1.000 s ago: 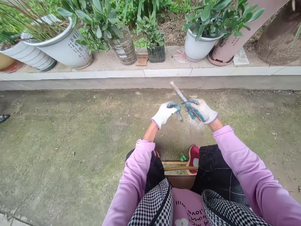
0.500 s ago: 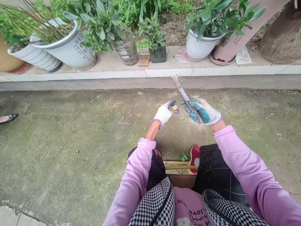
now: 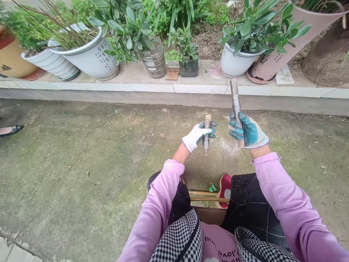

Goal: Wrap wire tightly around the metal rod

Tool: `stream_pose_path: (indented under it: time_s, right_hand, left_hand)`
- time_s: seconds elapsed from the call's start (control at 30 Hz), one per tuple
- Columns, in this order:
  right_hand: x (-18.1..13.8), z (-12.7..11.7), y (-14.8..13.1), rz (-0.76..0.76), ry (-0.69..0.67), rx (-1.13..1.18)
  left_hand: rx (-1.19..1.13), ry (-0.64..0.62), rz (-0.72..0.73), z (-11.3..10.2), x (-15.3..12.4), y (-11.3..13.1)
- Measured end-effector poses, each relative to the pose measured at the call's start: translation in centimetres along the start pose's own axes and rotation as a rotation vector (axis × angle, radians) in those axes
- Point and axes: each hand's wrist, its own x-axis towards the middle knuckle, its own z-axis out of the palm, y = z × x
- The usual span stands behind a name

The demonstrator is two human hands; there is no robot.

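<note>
My left hand (image 3: 196,136), in a white work glove with a dark coated palm, is closed around a short wooden stick (image 3: 206,146). The stick is upright, with silvery wire wound around its lower part. To the right, my right hand (image 3: 250,131) wears a matching glove with a blue-green palm and grips a longer wooden stick (image 3: 235,95) near its lower end. Wire is coiled around the middle of this stick, and its top leans slightly left. The two sticks are apart, both held above the concrete ground (image 3: 114,163).
A low tiled ledge (image 3: 136,86) runs across in front, bearing several potted plants, among them a white pot (image 3: 236,60) and a pink planter (image 3: 283,47). Pale powder (image 3: 229,146) lies on the ground. A green wrapper (image 3: 212,188) is by my red shoe (image 3: 225,187). Another person's shoe (image 3: 12,131) shows at left.
My left hand has closed around the short stick, which now stands upright in it. My right hand has moved right and turned the longer stick from a slant to nearly upright.
</note>
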Motion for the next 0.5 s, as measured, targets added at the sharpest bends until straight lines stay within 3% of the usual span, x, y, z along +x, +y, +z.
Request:
stream_pose_path:
  time_s: [0.17, 0.37, 0.5]
  right_hand:
    - [0.0, -0.7, -0.2, -0.012, -0.003, 0.072]
    - [0.0, -0.8, 0.4, -0.026, -0.086, 0.183]
    - [-0.3, 0.2, 0.9, -0.013, -0.092, 0.134]
  left_hand:
    - [-0.079, -0.059, 0.015, -0.1, -0.7, 0.9]
    - [0.305, 0.164, 0.085, 0.3, -0.3, 0.0]
    - [0.115, 0.23, 0.109, 0.8, -0.3, 0.1]
